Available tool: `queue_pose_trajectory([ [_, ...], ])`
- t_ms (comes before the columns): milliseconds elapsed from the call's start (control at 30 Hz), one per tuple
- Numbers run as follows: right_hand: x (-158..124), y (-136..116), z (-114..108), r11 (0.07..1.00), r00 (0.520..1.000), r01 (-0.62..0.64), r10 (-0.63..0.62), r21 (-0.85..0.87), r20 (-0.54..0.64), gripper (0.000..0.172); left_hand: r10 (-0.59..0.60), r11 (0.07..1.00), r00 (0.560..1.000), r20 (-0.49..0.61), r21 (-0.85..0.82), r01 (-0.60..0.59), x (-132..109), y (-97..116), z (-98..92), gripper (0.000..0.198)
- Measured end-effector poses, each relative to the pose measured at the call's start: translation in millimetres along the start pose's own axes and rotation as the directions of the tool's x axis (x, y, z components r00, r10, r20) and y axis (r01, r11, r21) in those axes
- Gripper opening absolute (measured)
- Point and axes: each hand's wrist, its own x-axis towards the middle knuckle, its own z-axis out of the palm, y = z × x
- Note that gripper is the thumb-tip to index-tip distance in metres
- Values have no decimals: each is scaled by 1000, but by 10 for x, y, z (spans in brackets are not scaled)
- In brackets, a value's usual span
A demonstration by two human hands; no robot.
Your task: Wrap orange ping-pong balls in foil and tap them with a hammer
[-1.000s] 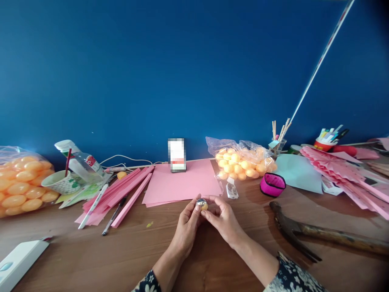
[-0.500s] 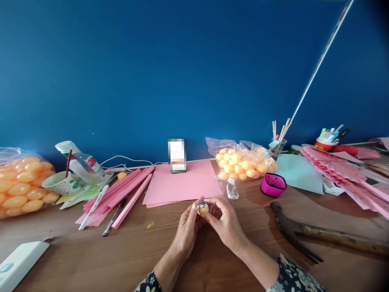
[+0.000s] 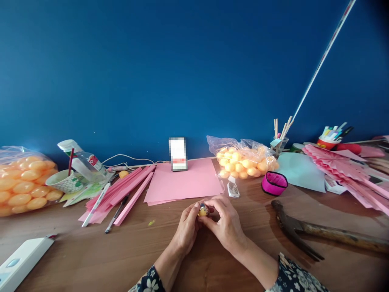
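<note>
A small round ball (image 3: 203,209), shiny gold and silver on its surface, is held between both hands over the table's front middle. My left hand (image 3: 187,227) grips it from the left, thumb along its near side. From the right, the thumb and fingers of my right hand (image 3: 226,225) close on the same ball. The fingers hide much of it, and I cannot tell what the shiny covering is. Beyond the hands lies a stack of pink paper (image 3: 182,184), with a small clear packet (image 3: 233,190) to its right.
Bags of orange balls (image 3: 240,164) stand at back right and far left. A hammer-like tool (image 3: 304,227) and a magenta band (image 3: 274,183) lie right. Pink strips (image 3: 121,190), pens, a paper cup (image 3: 64,181) and a white box (image 3: 26,259) are left. A phone (image 3: 178,154) leans against the wall.
The fingers of my right hand have shifted over the ball, which has turned slightly and shows less of its shiny top. The whole view has moved a little.
</note>
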Motion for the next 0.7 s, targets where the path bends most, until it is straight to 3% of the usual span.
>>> queue_pose_trajectory([
  [233,-24,-23,-5,996,997,73,-73,-53,14,25,28,998,1000,-9,60,-28,-4,-8,-12,34],
  [433,25,15,-34,998,1000,3,-1,57,-28,37,14,1000,1000,-24,9,-14,13,11,-11,36],
  [533,18,-225,-188,981,993,-40,61,191,-105,24,-36,999,998,-45,-40,35,38,32,-32,38],
  [600,-22,-524,-356,941,992,-66,97,333,-79,15,-50,998,997,-64,-48,47,57,41,-46,38],
  [700,-142,-1003,-594,803,970,-220,121,554,211,25,-123,992,984,-128,-24,121,90,41,-66,40],
])
